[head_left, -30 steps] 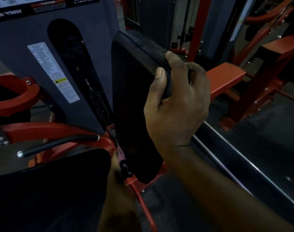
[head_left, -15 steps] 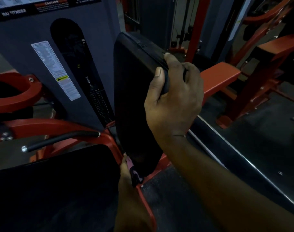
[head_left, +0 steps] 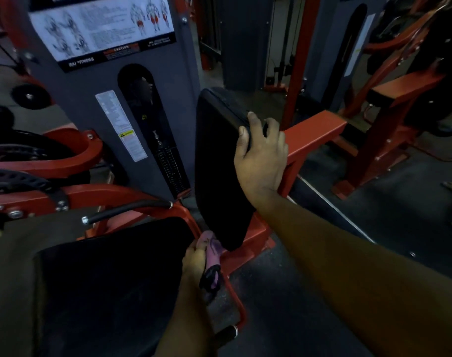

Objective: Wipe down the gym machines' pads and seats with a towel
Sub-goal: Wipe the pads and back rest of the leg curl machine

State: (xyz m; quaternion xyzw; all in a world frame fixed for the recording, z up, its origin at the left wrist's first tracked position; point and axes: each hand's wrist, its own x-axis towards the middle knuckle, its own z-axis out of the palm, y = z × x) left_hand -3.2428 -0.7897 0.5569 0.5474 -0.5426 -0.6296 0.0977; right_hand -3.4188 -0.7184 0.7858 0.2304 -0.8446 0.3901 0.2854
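A black upright back pad [head_left: 217,161] stands in the middle of the head view, on a red machine frame. My right hand [head_left: 261,158] grips the pad's right edge, thumb on the front face and fingers wrapped behind. My left hand [head_left: 194,258] holds a bunched pink and black towel [head_left: 210,256] against the pad's bottom corner. The black seat [head_left: 109,289] lies low at the left, below the pad.
A grey weight-stack tower [head_left: 96,104] with instruction stickers rises behind the seat. A black-gripped handle [head_left: 127,211] juts out at the left. Red frame beams [head_left: 312,135] and other red machines fill the right and back. Dark rubber floor [head_left: 284,305] lies below.
The view has pulled back and up, showing more of the tower. My left hand with the towel has come further out from under the pad's bottom corner. My right hand keeps its grip.
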